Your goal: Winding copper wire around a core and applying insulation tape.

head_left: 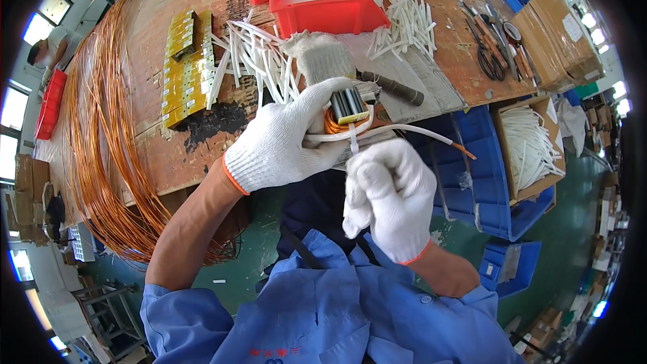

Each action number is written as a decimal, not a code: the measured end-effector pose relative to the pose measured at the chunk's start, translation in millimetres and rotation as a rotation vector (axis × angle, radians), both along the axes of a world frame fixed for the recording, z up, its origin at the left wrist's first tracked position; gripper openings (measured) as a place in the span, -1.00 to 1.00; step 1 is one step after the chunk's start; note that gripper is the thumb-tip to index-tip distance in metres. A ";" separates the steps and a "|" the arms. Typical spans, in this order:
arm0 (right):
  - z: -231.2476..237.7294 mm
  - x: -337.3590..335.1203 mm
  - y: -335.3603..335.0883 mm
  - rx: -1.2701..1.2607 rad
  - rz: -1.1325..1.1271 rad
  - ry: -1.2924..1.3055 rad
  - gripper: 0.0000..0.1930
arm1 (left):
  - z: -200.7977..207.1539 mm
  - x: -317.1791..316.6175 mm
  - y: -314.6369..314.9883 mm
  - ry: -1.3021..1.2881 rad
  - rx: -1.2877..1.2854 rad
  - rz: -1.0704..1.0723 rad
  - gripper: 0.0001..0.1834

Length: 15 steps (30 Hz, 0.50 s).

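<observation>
My left hand point(280, 140), in a white knitted glove, is closed round a small wound coil point(348, 106) with a black ribbed core, a yellow edge and copper windings. From the coil a lead in white sleeving point(421, 132) runs to the right and ends in bare copper. A white cable tie point(354, 140) hangs from the coil's near side. Just below, my gloved right hand point(391, 192) makes a fist round the tie's tail; the fingers hide most of that tail. Behind the coil lie a grey-white cloth bundle point(318, 57) and a dark-handled tool point(397, 89).
Copper wire hanks point(111, 135) drape over the table's left side. Yellow-wrapped blocks point(190, 71), cut white sleeves point(259, 57) and a red bin of cable ties point(330, 10) occupy the worn tabletop. Scissors point(492, 61) lie right, near cardboard boxes point(558, 34). A blue crate point(475, 162) stands below.
</observation>
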State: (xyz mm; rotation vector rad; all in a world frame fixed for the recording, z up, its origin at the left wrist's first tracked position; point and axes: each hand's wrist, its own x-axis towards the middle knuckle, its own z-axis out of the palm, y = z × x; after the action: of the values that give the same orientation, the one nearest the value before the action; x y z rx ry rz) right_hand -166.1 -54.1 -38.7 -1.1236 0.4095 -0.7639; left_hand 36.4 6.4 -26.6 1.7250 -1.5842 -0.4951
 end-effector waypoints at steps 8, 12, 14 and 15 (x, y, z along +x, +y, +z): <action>11.6 10.6 -13.3 0.233 0.119 -0.185 -0.86 | 11.9 2.9 0.8 -0.100 0.048 0.032 -0.21; -18.9 -21.2 2.9 0.307 0.022 -0.138 -0.85 | 19.6 2.8 -2.7 -0.137 0.068 0.046 -0.24; -22.1 -18.4 6.7 0.240 0.023 -0.069 -0.82 | 28.9 1.6 2.3 -0.195 0.148 0.053 -0.14; -32.5 -19.1 0.7 0.187 -0.107 -0.024 -0.81 | 35.6 5.1 4.7 -0.148 0.150 0.029 -0.09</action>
State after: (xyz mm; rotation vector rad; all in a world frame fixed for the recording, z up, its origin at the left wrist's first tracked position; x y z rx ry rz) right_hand -185.2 -53.3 -71.3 -0.9226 0.5132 -0.8149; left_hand 41.5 11.0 9.0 1.9333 -1.6589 -0.4919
